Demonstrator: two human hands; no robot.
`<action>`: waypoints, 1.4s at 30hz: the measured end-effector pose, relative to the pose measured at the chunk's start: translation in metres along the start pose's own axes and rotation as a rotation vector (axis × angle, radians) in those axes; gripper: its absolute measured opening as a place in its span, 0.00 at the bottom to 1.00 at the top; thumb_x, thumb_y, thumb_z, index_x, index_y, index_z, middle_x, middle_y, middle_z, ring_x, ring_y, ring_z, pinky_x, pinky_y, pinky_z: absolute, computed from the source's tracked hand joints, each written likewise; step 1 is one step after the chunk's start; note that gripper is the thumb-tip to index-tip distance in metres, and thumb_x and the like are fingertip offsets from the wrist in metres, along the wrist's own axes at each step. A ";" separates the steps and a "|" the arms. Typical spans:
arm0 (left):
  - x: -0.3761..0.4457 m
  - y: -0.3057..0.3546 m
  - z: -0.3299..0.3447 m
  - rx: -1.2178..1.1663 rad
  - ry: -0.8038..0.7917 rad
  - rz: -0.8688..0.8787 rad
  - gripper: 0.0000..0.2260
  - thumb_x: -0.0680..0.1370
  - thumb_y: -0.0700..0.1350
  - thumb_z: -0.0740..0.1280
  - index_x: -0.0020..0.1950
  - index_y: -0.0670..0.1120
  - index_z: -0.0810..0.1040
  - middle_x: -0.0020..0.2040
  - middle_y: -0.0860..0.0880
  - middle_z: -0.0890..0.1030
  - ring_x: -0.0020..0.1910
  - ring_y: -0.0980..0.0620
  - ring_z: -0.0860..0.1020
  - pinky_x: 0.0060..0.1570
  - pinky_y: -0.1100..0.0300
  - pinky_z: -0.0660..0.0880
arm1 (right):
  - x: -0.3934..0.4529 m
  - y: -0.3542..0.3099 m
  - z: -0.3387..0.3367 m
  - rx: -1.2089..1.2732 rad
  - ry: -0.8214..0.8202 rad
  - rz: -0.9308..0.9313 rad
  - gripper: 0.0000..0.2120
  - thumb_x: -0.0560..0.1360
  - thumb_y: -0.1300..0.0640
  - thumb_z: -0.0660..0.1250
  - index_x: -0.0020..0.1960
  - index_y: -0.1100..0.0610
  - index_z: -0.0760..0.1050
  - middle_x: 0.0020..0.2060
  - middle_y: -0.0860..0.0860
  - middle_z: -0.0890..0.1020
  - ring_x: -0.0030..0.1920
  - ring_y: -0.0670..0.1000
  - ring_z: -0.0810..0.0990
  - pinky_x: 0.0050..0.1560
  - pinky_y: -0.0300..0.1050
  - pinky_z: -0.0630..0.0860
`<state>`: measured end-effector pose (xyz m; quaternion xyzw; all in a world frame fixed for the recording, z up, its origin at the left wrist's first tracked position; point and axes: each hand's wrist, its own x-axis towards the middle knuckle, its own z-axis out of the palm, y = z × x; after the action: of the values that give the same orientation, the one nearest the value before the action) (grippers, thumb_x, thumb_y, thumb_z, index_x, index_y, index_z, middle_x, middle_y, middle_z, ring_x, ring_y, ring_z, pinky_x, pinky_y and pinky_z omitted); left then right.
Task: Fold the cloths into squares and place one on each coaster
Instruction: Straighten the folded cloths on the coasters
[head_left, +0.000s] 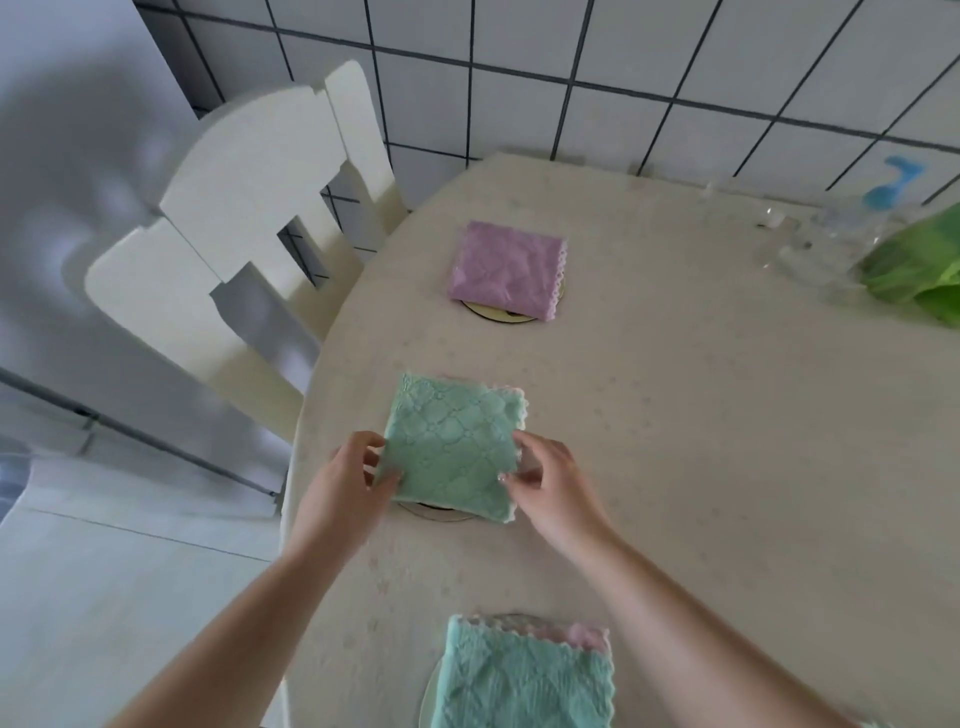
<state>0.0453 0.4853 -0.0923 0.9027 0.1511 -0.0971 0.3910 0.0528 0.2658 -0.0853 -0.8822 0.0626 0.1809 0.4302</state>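
White chair (244, 218) far left beside table (701, 415); green bag (919, 275) and clear, hard-to-read glassware far right; purple cloth (506, 270) folded on far coaster (496, 316). Near teal cloth (524, 680) cut off by frame edge, hiding most of its coaster (434, 691). Left hand (345, 483) and right hand (553, 486) pinch side edges of green cloth (452, 447), lying over middle coaster (436, 512).

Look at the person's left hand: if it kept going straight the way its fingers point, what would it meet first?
The left hand points right, at the near-left edge of the middle green cloth, which its fingers already pinch. So it would meet that cloth at once, then probably the right hand beyond.
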 end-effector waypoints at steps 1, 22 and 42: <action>0.000 0.001 0.000 -0.010 0.002 0.007 0.12 0.75 0.44 0.67 0.53 0.55 0.69 0.45 0.54 0.76 0.40 0.56 0.77 0.36 0.59 0.73 | 0.003 0.000 0.001 -0.030 0.006 -0.024 0.25 0.73 0.55 0.67 0.69 0.46 0.66 0.62 0.43 0.69 0.47 0.43 0.77 0.52 0.45 0.77; 0.004 -0.005 -0.004 0.148 0.079 0.142 0.15 0.72 0.42 0.68 0.58 0.47 0.74 0.55 0.50 0.74 0.50 0.50 0.75 0.51 0.53 0.73 | 0.010 -0.002 0.002 -0.261 0.089 -0.174 0.27 0.74 0.54 0.67 0.71 0.50 0.65 0.72 0.46 0.60 0.67 0.46 0.65 0.64 0.35 0.61; 0.178 0.108 0.037 -0.129 0.163 0.226 0.12 0.76 0.45 0.67 0.59 0.45 0.76 0.54 0.48 0.79 0.52 0.50 0.78 0.53 0.57 0.73 | 0.169 -0.020 -0.075 -0.073 0.228 -0.158 0.19 0.74 0.52 0.65 0.65 0.47 0.71 0.66 0.47 0.69 0.60 0.48 0.74 0.57 0.41 0.69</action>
<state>0.2474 0.4229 -0.0966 0.8919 0.0857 0.0311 0.4430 0.2341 0.2269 -0.0912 -0.9142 0.0348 0.0474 0.4009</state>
